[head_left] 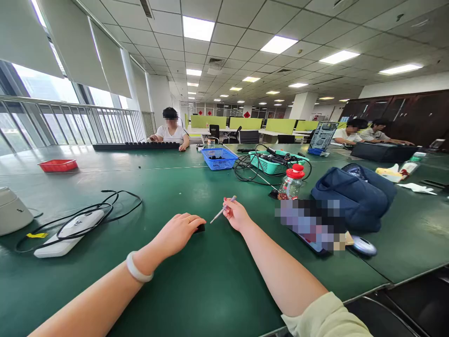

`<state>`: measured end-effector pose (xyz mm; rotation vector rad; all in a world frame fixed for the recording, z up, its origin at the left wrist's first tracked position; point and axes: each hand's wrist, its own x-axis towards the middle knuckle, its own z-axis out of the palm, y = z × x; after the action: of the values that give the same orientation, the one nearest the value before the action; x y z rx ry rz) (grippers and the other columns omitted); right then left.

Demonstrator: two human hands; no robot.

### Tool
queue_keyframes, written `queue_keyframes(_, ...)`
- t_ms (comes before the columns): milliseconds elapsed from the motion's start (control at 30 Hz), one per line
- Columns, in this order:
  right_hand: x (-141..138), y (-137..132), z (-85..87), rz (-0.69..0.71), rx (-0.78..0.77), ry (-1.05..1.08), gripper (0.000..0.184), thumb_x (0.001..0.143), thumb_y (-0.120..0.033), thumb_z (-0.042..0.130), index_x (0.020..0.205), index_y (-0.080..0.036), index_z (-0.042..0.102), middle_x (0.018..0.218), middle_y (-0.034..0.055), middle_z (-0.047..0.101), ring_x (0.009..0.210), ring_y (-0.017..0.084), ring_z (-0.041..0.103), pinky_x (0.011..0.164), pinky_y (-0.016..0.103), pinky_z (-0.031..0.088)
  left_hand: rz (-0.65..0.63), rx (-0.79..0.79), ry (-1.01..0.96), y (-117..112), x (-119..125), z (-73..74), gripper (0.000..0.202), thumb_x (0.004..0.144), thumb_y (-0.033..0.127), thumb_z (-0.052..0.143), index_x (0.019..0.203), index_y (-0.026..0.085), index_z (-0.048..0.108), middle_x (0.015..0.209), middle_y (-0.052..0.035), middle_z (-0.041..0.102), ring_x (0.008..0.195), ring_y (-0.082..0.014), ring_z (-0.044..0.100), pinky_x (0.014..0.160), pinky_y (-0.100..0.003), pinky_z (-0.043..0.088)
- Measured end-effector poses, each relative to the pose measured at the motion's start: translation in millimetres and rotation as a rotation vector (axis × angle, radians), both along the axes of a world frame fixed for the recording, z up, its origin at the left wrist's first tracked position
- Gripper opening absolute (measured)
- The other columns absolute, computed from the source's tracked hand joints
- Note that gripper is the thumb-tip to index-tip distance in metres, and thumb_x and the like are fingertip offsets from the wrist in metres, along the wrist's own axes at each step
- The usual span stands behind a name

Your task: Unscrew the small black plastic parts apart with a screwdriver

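Observation:
My right hand [235,214] grips a slim screwdriver [220,214] with a clear handle, its metal tip pointing down and to the left above the green tabletop [189,285]. Under the fingertips of my left hand [177,233] is a small black block [199,228], mostly covered by the fingers, so its exact kind does not show. The left fingers are closed over it, close to the table surface. A short gap separates the screwdriver's tip from the block. A pale bangle sits on my left wrist.
Left lies a white power bank [75,231] with a looped black cable. Ahead stand a red tray [58,165], a blue basket [219,160] and a teal basket [273,163] with cables. A red-lidded bottle [291,183] and navy bag [354,196] stand right. Other people sit farther off.

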<state>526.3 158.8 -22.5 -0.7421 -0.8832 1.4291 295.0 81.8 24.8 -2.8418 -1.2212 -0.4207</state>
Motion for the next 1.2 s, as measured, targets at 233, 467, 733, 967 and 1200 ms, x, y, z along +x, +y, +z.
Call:
queue_keyframes(233, -7, 2, 0.8, -0.010, -0.081, 0.052, 0.054, 0.065, -0.056, 0.080, 0.060, -0.022, 0.037, 0.047, -0.0093, 0.034, 0.038, 0.005, 0.025, 0.035, 0.022, 0.021, 0.064, -0.105, -0.144, 13, 0, -24.9, 0.039, 0.093, 0.023, 0.043, 0.129, 0.028, 0.055, 0.127, -0.0046, 0.064, 0.114, -0.0221, 0.058, 0.102, -0.040, 0.048)
queue_keyframes(467, -11, -1, 2.1, 0.057, -0.128, 0.044, 0.063, 0.069, -0.082, 0.058, 0.061, -0.021, 0.048, 0.044, -0.0071, 0.037, 0.035, 0.007, 0.033, 0.036, 0.023, 0.022, 0.218, -0.274, -0.290, 17, -6, -27.4, 0.046, 0.087, 0.030, 0.055, 0.132, 0.027, 0.053, 0.120, -0.0076, 0.065, 0.117, -0.0264, 0.057, 0.109, -0.048, 0.045)
queue_keyframes(733, -10, -2, -1.6, 0.121, -0.027, -0.075, 0.053, 0.061, -0.068, 0.078, 0.068, -0.019, 0.058, 0.053, -0.0038, 0.053, 0.041, 0.006, 0.040, 0.040, 0.021, 0.023, 0.283, -0.314, -0.344, 22, -8, -28.4, 0.040, 0.084, 0.034, 0.059, 0.124, 0.027, 0.058, 0.114, -0.0054, 0.069, 0.116, -0.0277, 0.057, 0.106, -0.049, 0.045)
queue_keyframes(967, -12, -8, -0.1, 0.144, -0.007, -0.112, 0.048, 0.063, -0.057, 0.082, 0.062, -0.019, 0.053, 0.048, -0.0077, 0.044, 0.039, 0.004, 0.036, 0.040, 0.020, 0.019, 0.359, -0.339, -0.385, 24, -9, -29.6, 0.043, 0.083, 0.030, 0.060, 0.126, 0.028, 0.057, 0.116, -0.0025, 0.070, 0.121, -0.0269, 0.051, 0.108, -0.047, 0.043)
queue_keyframes(1200, -16, -19, 4.4, 0.134, 0.042, -0.204, 0.042, 0.065, -0.054, 0.080, 0.064, -0.019, 0.056, 0.048, -0.0068, 0.046, 0.039, 0.005, 0.037, 0.040, 0.020, 0.020, 0.334, -0.309, -0.350, 26, -9, -32.8, 0.035, 0.084, 0.033, 0.060, 0.118, 0.026, 0.065, 0.115, -0.0049, 0.069, 0.119, -0.0273, 0.053, 0.107, -0.046, 0.044)
